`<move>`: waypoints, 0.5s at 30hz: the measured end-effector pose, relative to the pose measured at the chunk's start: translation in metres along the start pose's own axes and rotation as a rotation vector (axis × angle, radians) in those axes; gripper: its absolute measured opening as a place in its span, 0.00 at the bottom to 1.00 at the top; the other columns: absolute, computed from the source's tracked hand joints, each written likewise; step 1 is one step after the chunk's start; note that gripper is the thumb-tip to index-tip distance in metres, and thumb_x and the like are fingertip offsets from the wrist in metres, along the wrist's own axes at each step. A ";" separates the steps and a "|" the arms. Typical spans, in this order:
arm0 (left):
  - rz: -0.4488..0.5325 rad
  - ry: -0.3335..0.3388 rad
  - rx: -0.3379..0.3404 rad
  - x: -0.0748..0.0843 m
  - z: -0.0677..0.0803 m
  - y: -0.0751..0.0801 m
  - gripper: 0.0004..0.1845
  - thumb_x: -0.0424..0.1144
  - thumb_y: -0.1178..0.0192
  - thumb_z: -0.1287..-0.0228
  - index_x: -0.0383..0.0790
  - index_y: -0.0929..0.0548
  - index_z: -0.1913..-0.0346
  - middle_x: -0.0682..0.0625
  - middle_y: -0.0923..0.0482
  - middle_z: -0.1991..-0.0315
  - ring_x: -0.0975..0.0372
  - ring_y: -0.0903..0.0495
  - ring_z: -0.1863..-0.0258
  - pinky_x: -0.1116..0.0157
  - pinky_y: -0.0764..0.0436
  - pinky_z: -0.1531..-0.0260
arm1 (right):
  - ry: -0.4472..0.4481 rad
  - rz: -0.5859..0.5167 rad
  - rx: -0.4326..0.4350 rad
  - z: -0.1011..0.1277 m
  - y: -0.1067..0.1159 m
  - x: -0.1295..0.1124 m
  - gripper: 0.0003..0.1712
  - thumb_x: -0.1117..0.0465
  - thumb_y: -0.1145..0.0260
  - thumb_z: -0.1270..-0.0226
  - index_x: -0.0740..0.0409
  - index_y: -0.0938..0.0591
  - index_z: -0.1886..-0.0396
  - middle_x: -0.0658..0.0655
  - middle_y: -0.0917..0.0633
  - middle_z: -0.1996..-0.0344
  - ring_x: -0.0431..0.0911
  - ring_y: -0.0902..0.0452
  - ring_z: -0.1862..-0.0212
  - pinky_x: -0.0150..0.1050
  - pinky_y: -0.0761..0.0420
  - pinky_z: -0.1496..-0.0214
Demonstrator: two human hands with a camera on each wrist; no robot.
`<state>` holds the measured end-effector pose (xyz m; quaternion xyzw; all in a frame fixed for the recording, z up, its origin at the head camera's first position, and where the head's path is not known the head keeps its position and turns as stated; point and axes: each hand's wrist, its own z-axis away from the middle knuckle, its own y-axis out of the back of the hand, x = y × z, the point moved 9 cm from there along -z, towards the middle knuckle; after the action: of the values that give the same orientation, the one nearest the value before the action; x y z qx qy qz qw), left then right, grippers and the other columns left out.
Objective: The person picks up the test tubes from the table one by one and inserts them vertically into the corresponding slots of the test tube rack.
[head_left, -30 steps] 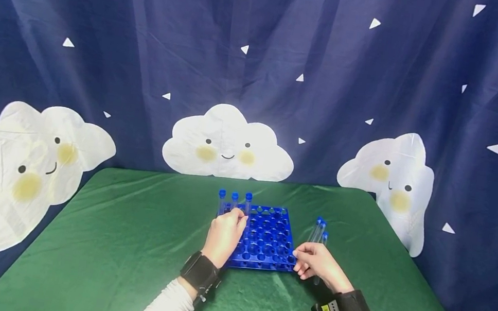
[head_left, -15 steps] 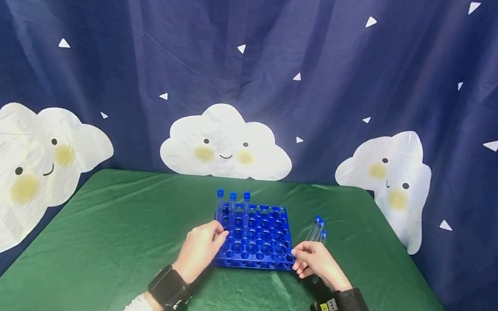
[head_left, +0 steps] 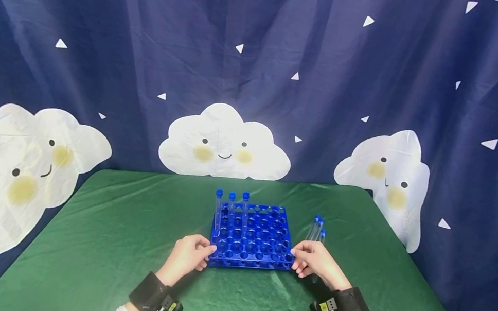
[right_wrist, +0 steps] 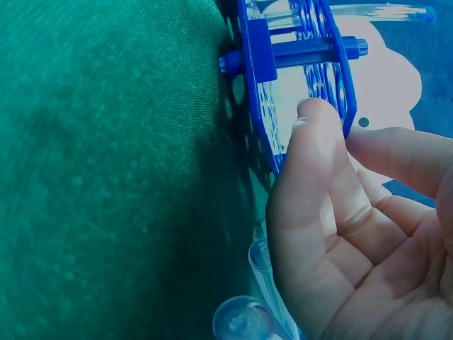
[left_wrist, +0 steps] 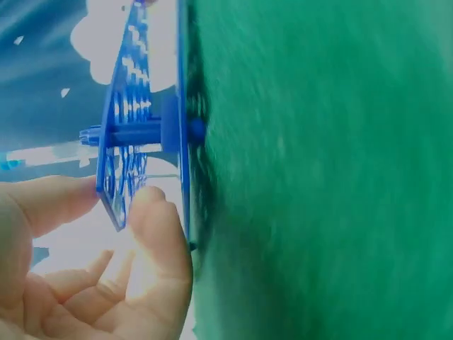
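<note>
A blue plastic test tube rack (head_left: 264, 257) with rows of round holes stands on the table. Three clear test tubes (head_left: 218, 211) with blue caps stand upright at its left side. My left hand (head_left: 187, 257) pinches the rack's near left corner; in the left wrist view its thumb (left_wrist: 157, 219) and index finger sit on either side of the upper plate's edge. At the near right corner, my right hand (head_left: 317, 261) pinches the same plate between thumb (right_wrist: 308, 149) and index finger. Several blue-capped test tubes (head_left: 314, 231) lie beside the rack, partly hidden behind the right hand.
A green cloth (head_left: 130, 208) covers the table. Behind it hangs a dark blue curtain (head_left: 264, 33) with white clouds and triangles. The loose tubes' rounded ends (right_wrist: 244, 320) lie just below the right hand in the right wrist view.
My left hand has come away from the tubes in the rack and moved down and left to its near left corner, where it now pinches the edge. The right hand has stayed put.
</note>
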<state>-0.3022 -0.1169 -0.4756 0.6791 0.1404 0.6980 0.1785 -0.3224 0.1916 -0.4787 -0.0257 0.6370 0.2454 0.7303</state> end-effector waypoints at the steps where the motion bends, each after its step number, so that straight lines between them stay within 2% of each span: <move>1: 0.073 0.032 -0.033 -0.005 -0.001 -0.003 0.14 0.40 0.36 0.37 0.30 0.19 0.58 0.48 0.19 0.77 0.65 0.21 0.83 0.67 0.17 0.80 | 0.001 -0.002 -0.001 0.000 0.000 0.000 0.17 0.61 0.43 0.27 0.76 0.25 0.54 0.53 0.18 0.80 0.40 0.23 0.79 0.37 0.16 0.75; 4: 0.278 0.109 -0.115 -0.018 -0.003 -0.009 0.17 0.38 0.37 0.36 0.25 0.22 0.54 0.47 0.19 0.74 0.65 0.20 0.80 0.66 0.15 0.76 | 0.003 -0.006 -0.004 0.000 0.000 0.001 0.17 0.61 0.43 0.27 0.76 0.25 0.55 0.53 0.17 0.80 0.40 0.23 0.80 0.37 0.16 0.75; 6: 0.375 0.139 -0.159 -0.025 -0.005 -0.013 0.18 0.37 0.37 0.36 0.24 0.23 0.52 0.48 0.19 0.72 0.65 0.20 0.78 0.67 0.15 0.74 | 0.004 -0.009 -0.004 -0.001 -0.001 0.001 0.16 0.61 0.43 0.27 0.75 0.25 0.56 0.53 0.17 0.81 0.40 0.22 0.80 0.37 0.16 0.75; 11: 0.519 0.167 -0.227 -0.037 -0.007 -0.019 0.17 0.37 0.37 0.36 0.27 0.24 0.52 0.51 0.19 0.70 0.64 0.19 0.75 0.68 0.15 0.70 | -0.006 -0.007 0.003 -0.001 -0.001 0.004 0.15 0.61 0.42 0.28 0.73 0.24 0.57 0.53 0.18 0.80 0.39 0.22 0.79 0.36 0.16 0.75; 15: 0.575 0.158 -0.246 -0.040 -0.008 -0.023 0.15 0.38 0.36 0.36 0.30 0.23 0.54 0.51 0.18 0.70 0.64 0.18 0.74 0.68 0.15 0.68 | -0.003 0.001 0.007 0.000 0.000 0.004 0.14 0.62 0.42 0.28 0.73 0.23 0.58 0.53 0.18 0.80 0.39 0.23 0.79 0.35 0.16 0.74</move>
<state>-0.3083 -0.1140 -0.5222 0.6081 -0.1294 0.7821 0.0432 -0.3221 0.1927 -0.4823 -0.0225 0.6367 0.2437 0.7312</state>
